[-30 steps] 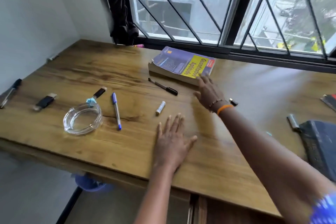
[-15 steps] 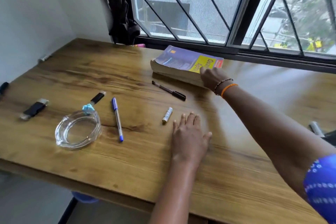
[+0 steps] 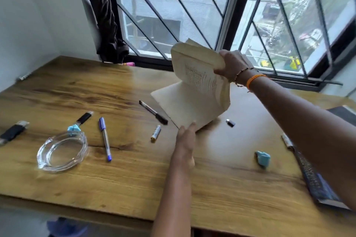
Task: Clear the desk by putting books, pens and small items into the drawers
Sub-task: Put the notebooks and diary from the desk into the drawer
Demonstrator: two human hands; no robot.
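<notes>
A thick paperback book hangs half open above the wooden desk, pages fanned out. My right hand grips its upper edge and holds it up. With fingers straight, my left hand touches the book's lower corner. On the desk lie a black pen, a blue pen, a small battery, two black USB sticks and a tiny black adapter.
A glass ashtray sits at the front left with a light-blue bit behind it. A blue sharpener lies right of centre. A dark book lies at the right edge under my forearm. A barred window stands behind the desk.
My right hand has taken hold of the book and lifted it off the desk, so it falls open. My left hand has moved from flat on the desk up to the book's lower corner.
</notes>
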